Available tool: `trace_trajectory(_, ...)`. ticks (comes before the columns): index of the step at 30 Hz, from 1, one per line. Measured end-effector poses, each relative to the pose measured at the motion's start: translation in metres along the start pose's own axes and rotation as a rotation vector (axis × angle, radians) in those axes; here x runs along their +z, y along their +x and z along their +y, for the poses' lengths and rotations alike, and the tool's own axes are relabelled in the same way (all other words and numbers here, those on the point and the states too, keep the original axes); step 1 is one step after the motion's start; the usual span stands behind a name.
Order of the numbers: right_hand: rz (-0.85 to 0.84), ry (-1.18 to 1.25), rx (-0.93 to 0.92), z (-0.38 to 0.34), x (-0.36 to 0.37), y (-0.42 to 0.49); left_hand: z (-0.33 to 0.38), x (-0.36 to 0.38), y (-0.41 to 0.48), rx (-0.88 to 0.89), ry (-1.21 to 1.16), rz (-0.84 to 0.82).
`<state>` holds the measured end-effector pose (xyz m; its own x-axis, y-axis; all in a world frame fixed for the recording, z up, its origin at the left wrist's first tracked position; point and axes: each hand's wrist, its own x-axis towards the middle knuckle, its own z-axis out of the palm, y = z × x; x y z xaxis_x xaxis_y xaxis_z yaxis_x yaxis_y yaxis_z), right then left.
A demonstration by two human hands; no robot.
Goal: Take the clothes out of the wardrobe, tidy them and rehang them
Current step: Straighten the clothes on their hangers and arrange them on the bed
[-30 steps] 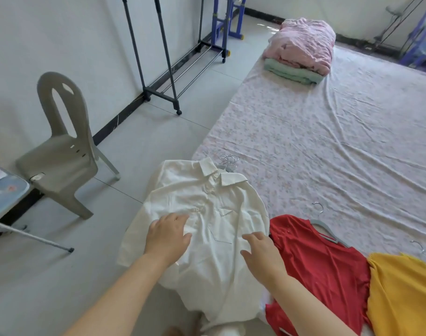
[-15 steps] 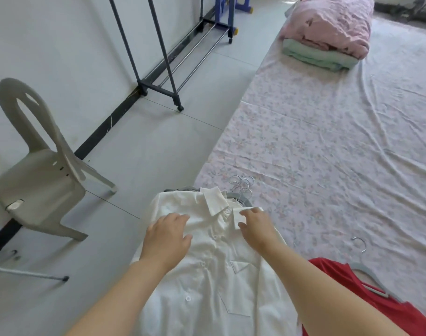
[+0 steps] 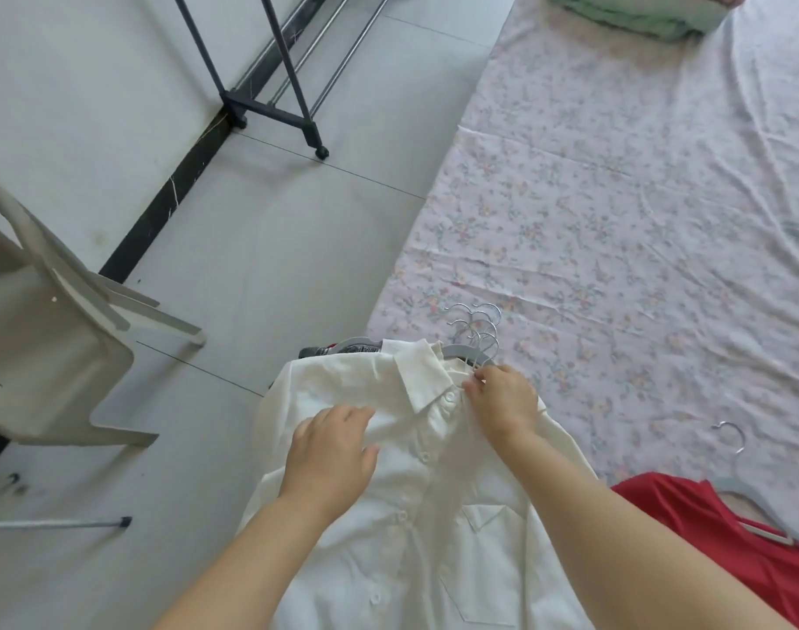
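- Spread front-up over the left edge of the bed point(image 3: 615, 220), white shirt point(image 3: 434, 538), flat for smoothing.
- Left hand point(image 3: 331, 452) laid open on the chest, fingers straight, pinning the cloth in place.
- Right hand point(image 3: 504, 400) pinching the collar, likely straightening it.
- Just beyond, bunched hanger hooks point(image 3: 477, 329), handy for rehanging.
- Far left, clothes rack point(image 3: 270, 61) waiting.

- One view: wide-angle camera worn on the head.
- Faces forward and steeply down, over the near edge of the bed point(image 3: 615, 220).
- Close range: both forearms enter from the bottom edge; left hand point(image 3: 329, 452) and right hand point(image 3: 502, 397) sit low centre on the white shirt point(image 3: 411, 538).
- Floor point(image 3: 275, 266) fills the left half, bed the right.
- Chair point(image 3: 38, 347) cut off at left edge; rack point(image 3: 270, 112) base near top left.
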<state>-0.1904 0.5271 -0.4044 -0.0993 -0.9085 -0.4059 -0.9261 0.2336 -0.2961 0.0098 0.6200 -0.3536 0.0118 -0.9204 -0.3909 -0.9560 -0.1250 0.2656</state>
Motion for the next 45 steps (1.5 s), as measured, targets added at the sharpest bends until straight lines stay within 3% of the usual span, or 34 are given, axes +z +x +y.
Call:
trace_trajectory(11,0.185,0.528,-0.077,-0.009,-0.079,-0.134,0.049,-0.064,-0.025,0.232,-0.171,0.23)
trace_trajectory(17,0.325,0.509,-0.105,-0.02,-0.118,-0.215,0.054,-0.082,-0.079,0.468,-0.154,0.228)
trace_trajectory(25,0.595,0.611,0.028,-0.014,-0.148,-0.313,0.081,-0.113,-0.143,0.753,-0.412,0.345)
trace_trajectory(32,0.854,0.507,0.1,0.03,-0.158,-0.4,0.139,-0.114,-0.195,0.916,-0.448,0.444)
trace_trajectory(45,1.119,0.434,0.406,0.206,-0.14,-0.601,0.304,-0.027,-0.379,1.253,-0.385,0.226)
